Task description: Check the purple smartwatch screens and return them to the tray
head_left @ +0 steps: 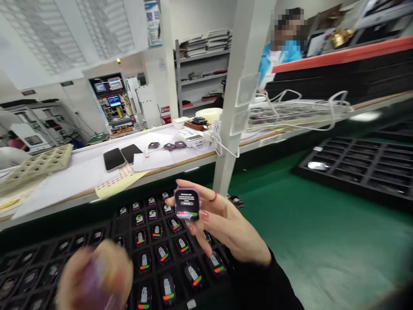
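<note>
Between the thumb and fingers of my right hand (232, 228) is a smartwatch (187, 204) with a purple case and no strap. Its lit screen faces me, showing white text above a red and green band. Motion blurs my left hand (97, 275) at the lower left; it looks curled around something purplish whose kind I cannot make out. Beneath both hands lies a black compartment tray (124, 234) holding several similar watches, many with lit screens. My right fingers hide part of the tray's right side.
Behind the tray, a raised shelf (180, 161) carries two phones (113, 159), papers, more watches (169, 147) and white cables. A white post (234, 99) rises beyond my right hand. Another black tray (358, 168) lies on the green bench at right. A person in blue (280, 56) is farther back.
</note>
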Demonstrator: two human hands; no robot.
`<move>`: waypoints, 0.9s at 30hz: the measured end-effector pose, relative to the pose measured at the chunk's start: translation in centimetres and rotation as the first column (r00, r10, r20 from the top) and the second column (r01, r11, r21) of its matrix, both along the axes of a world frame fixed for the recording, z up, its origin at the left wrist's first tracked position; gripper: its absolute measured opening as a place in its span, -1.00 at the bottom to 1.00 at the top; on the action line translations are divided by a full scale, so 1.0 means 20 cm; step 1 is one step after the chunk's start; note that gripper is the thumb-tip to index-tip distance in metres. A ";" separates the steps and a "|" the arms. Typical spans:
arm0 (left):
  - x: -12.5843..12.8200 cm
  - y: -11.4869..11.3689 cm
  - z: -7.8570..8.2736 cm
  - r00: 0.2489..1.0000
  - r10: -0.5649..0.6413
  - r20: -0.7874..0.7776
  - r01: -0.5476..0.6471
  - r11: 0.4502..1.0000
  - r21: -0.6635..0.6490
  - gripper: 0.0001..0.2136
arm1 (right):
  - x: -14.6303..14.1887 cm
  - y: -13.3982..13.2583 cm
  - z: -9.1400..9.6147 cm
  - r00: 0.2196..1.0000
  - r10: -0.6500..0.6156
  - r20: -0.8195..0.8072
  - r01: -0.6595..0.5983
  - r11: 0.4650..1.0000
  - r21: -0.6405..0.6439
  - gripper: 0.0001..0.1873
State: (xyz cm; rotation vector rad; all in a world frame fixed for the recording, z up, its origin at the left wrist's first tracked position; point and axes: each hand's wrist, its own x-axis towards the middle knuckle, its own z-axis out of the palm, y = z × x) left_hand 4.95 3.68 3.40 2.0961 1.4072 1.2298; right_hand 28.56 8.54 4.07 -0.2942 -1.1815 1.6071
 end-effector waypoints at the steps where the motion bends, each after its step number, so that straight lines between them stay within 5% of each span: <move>1: 0.03 0.02 0.02 0.991 0.028 0.129 -0.029 1.000 0.005 -0.68 | -0.03 0.04 0.00 0.999 0.006 0.039 -0.006 1.000 0.002 -0.41; 4: 0.12 0.11 0.04 0.831 0.029 0.555 -0.001 0.999 -0.050 -0.55 | -0.10 0.10 -0.02 0.989 -0.002 0.147 0.002 1.000 -0.002 -0.44; 6: 0.16 0.17 0.03 0.761 -0.011 0.648 0.069 0.996 -0.064 -0.55 | -0.11 0.13 -0.04 0.980 -0.024 0.197 0.024 1.000 0.002 -0.43; 14: 0.21 0.22 -0.04 0.772 -0.094 0.629 0.243 0.957 -0.155 -0.54 | -0.11 0.16 -0.05 0.942 -0.125 0.311 0.119 0.992 0.037 -0.41; 20: 0.23 0.23 -0.05 0.816 -0.032 0.577 0.197 0.954 -0.227 -0.58 | -0.12 0.18 -0.06 0.895 -0.235 0.378 0.253 0.968 0.004 -0.43; 27: 0.21 0.25 -0.05 0.822 -0.015 0.569 0.161 0.965 -0.208 -0.58 | -0.10 0.21 -0.09 0.919 -0.186 0.347 0.200 0.980 -0.006 -0.43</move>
